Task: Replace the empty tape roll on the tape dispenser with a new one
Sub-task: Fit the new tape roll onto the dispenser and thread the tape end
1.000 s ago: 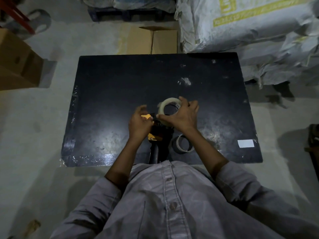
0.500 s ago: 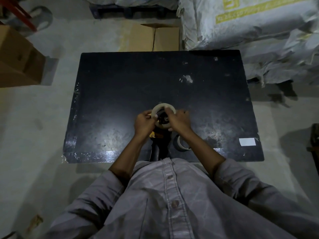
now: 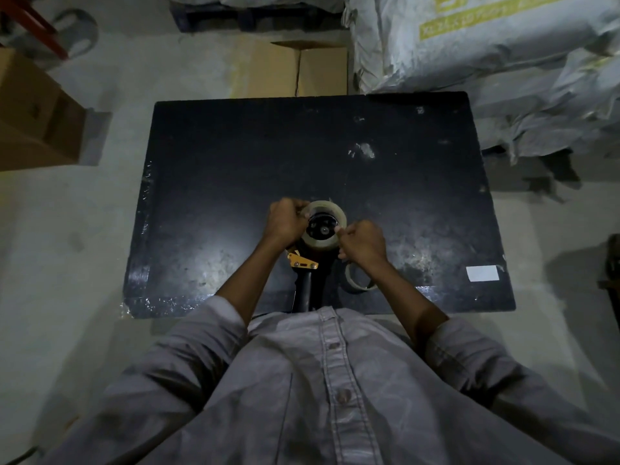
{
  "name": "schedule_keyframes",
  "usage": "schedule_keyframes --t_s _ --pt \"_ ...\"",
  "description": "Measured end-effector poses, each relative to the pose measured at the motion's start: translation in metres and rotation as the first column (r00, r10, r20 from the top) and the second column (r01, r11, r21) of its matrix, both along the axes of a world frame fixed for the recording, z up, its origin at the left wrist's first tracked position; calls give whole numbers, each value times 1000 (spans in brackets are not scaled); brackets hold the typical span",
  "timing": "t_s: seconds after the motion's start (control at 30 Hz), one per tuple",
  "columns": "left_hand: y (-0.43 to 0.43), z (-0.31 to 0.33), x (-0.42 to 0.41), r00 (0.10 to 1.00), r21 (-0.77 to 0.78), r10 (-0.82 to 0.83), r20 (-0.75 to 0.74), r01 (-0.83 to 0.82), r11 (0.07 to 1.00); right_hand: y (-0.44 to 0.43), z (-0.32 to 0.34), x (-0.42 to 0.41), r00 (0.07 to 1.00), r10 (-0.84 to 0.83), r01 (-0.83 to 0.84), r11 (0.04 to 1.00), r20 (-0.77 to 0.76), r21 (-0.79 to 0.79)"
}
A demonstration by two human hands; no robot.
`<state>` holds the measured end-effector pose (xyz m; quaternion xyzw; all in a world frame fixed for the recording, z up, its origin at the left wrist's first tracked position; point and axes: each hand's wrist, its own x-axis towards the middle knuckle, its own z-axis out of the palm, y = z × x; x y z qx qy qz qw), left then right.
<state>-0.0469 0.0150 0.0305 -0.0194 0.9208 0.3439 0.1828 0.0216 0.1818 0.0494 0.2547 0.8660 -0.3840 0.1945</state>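
The tape dispenser (image 3: 307,263) is lying flat on its side near the front edge, black-bodied, its dark handle pointing back toward the person and running under the shirt front. A yellow-orange metal plate with small screws is showing at its neck. A full roll of pale, translucent tape (image 3: 323,224) is sitting around the dispenser's black hub, its open face turned up so the spoked centre is showing through the hole. The empty roll (image 3: 357,278), a thin pale cardboard ring, is lying flat just to the right of the handle, apart from the dispenser and partly hidden by a wrist.
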Motion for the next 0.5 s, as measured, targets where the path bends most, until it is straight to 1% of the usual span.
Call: schedule_keyframes --t_s 0.13,0.23,0.33,0.43,0.5 --pt "2 -2 3 1000 16 -16 -12 16 1000 5 -4 1 999 32 -30 997 -25 65" --pt "-1 -8 8 1000 26 1 -21 -1 1000 7 -12 2 999 -10 12 999 -47 32" --pt "-4 -9 10 1000 55 8 -23 -7 998 11 -19 2 999 -41 41 999 -26 9" --pt "-2 -9 14 999 100 9 -32 -6 995 16 -20 4 996 -85 83 995 -30 -59" --pt "0 -10 17 999 85 15 -33 -12 996 18 -21 6 995 -92 89 995 -45 -50"
